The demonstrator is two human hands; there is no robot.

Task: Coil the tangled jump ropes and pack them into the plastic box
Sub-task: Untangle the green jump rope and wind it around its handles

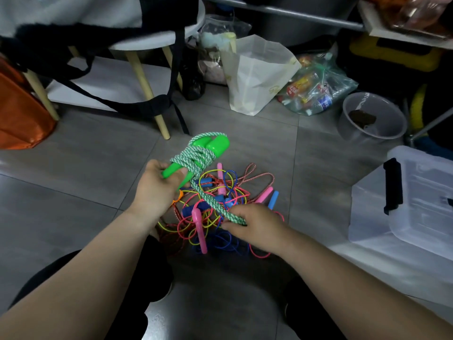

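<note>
The person sits over the floor (85, 168) with both arms out. The left hand (157, 190) has its grip closed round the lower ends of two green handles (212, 146), held side by side and tilted up and away. A green-and-white rope (196, 158) is wound several turns round their middle. Its free length runs down to the right hand (255, 227), whose grip pinches it between thumb and curled fingers, just above the tangle (215, 212). That tangle of pink, yellow, blue and red ropes, with pink and blue handles, lies on the floor between the knees. The box (411, 200), clear with a black latch, sits on the floor well to the right. A stool (157, 38), a white bag (257, 74) and a bucket (372, 119) stand behind.
</note>
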